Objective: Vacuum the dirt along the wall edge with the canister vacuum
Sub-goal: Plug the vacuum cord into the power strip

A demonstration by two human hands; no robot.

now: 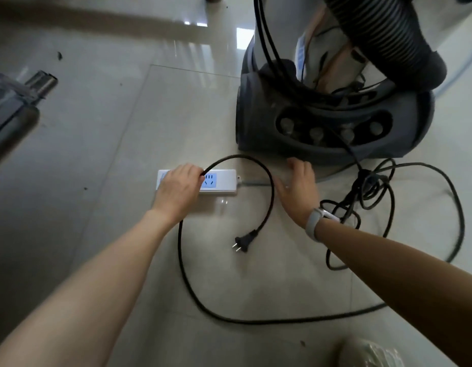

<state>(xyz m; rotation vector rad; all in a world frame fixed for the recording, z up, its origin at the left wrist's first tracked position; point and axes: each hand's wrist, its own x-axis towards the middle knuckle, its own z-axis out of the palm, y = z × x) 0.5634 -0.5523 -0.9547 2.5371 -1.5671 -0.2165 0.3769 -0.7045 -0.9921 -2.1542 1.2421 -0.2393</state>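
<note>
A metal wand (pixel 41 82) lies at far left on the tiled floor (pixel 97 154); the left hand (pixel 178 189) pinches the black power cord (pixel 266 178) over a white power strip (pixel 224 181); the plug (pixel 242 241) hangs free; the right hand (pixel 299 192), fingers straight, reaches beside the canister vacuum (pixel 332 123) standing at upper right.

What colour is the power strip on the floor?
White, with a light blue socket panel on the power strip; clearest in the head view.

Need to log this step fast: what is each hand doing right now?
Left hand: grips the black power cord over the white power strip.
Right hand: open, fingers straight, holding nothing.
</note>
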